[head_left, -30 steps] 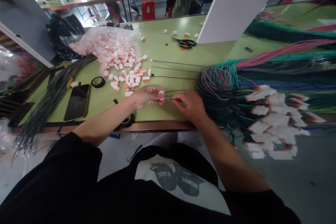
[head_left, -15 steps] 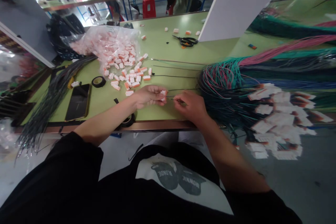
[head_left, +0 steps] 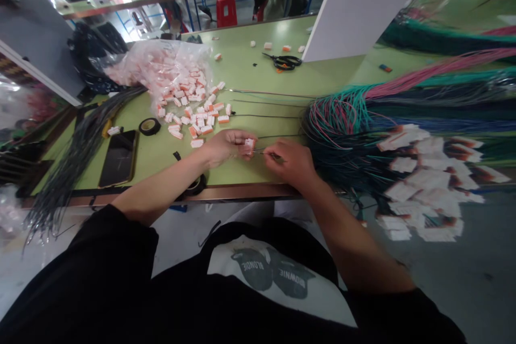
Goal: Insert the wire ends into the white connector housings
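Between the thumb and fingers of my left hand point(head_left: 228, 148) is a small white and orange connector point(head_left: 249, 146). Just right of it, my right hand point(head_left: 288, 158) pinches a thin dark wire point(head_left: 260, 151) that runs toward the connector; whether its tip is inside cannot be made out. Behind my left hand lie loose white and orange connectors point(head_left: 206, 118), spilling from a clear plastic bag point(head_left: 161, 67). A large bundle of green, pink and dark wires point(head_left: 336, 118) lies to the right of my right hand, with many connectors point(head_left: 423, 183) at the table's front edge.
Black scissors point(head_left: 285, 62) lie near a white upright panel point(head_left: 338, 11). On the left are a phone point(head_left: 118, 158), a tape roll point(head_left: 149, 127) and a grey wire bundle point(head_left: 86, 145). Another tape roll point(head_left: 196, 185) is by my left forearm. A red stool point(head_left: 226, 11) stands beyond the table.
The connector in my left hand has turned a little and shows more of its face. Both hands remain close together, and the whole view has shifted slightly.
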{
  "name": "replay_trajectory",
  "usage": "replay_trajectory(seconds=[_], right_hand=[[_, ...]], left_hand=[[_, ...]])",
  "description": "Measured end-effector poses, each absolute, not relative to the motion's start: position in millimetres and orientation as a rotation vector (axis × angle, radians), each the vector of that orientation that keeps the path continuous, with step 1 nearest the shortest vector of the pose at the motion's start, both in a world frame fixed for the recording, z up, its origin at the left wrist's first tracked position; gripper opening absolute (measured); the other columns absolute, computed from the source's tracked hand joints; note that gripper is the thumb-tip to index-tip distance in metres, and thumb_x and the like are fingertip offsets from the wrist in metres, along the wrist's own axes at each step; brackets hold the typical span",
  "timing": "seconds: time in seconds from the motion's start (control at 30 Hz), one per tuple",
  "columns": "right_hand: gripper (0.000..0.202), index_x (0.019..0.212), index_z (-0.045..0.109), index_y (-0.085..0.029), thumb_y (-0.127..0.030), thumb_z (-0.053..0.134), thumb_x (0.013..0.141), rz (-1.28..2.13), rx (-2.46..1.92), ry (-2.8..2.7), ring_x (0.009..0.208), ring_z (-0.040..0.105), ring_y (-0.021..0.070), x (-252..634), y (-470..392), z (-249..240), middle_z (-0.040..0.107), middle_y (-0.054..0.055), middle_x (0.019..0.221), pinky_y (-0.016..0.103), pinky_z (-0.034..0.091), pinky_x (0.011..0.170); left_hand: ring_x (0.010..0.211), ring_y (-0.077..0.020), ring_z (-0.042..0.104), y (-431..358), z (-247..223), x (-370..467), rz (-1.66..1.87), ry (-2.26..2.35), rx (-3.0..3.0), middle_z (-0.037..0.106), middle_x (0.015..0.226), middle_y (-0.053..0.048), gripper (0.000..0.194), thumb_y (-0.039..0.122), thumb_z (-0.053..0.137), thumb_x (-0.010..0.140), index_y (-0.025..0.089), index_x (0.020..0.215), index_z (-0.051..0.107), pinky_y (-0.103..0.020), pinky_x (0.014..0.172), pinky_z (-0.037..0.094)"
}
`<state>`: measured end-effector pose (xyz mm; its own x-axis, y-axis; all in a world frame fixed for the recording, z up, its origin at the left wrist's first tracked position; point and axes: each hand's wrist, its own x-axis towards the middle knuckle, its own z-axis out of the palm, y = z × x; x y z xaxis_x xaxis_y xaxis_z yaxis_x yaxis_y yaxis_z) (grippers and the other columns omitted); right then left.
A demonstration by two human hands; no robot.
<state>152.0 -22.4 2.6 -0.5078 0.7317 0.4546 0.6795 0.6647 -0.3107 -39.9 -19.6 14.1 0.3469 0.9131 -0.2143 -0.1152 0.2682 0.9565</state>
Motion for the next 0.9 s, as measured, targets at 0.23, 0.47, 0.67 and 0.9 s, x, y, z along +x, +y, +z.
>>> replay_trajectory(seconds=[0.23,0.47,0.67,0.9], right_hand=[[0.019,0.067,0.064,-0.019,-0.022,0.047,0.075,0.112,-1.014,-2.324,0.061,0.047,0.0123,152,-22,-1,0.057,0.001,0.062,0.024,0.029,0.058],[0.021,0.065,0.063,-0.018,-0.025,0.047,0.077,0.172,-1.007,-2.414,0.060,0.045,0.0127,150,-21,-1,0.057,0.002,0.061,0.024,0.026,0.055],[0.024,0.065,0.063,-0.018,-0.026,0.045,0.079,0.212,-1.038,-2.449,0.061,0.047,0.0135,144,-22,-2,0.061,0.004,0.065,0.026,0.026,0.056],[0.027,0.079,0.067,-0.018,-0.032,0.045,0.082,0.475,-1.057,-2.565,0.064,0.054,0.0131,160,1,26,0.066,0.002,0.071,0.023,0.034,0.058]], left_hand=[[0.060,-0.0059,0.059,-20,15,-39,0.854,0.979,1.104,0.062,0.067,0.001,0.027,0.007,0.069,0.063,0.008,0.090,0.062,-0.023,0.066,0.050],[0.054,-0.0068,0.059,-25,15,-33,0.846,0.990,1.045,0.064,0.061,0.000,0.030,0.007,0.075,0.054,0.008,0.080,0.061,-0.021,0.057,0.050],[0.051,-0.0063,0.058,-28,20,-30,0.821,1.030,1.037,0.062,0.057,0.001,0.025,0.003,0.072,0.055,0.008,0.074,0.057,-0.020,0.055,0.049],[0.060,-0.0076,0.057,-33,24,-35,0.635,1.019,1.400,0.061,0.065,0.001,0.019,0.011,0.067,0.064,0.010,0.080,0.057,-0.024,0.062,0.047]])
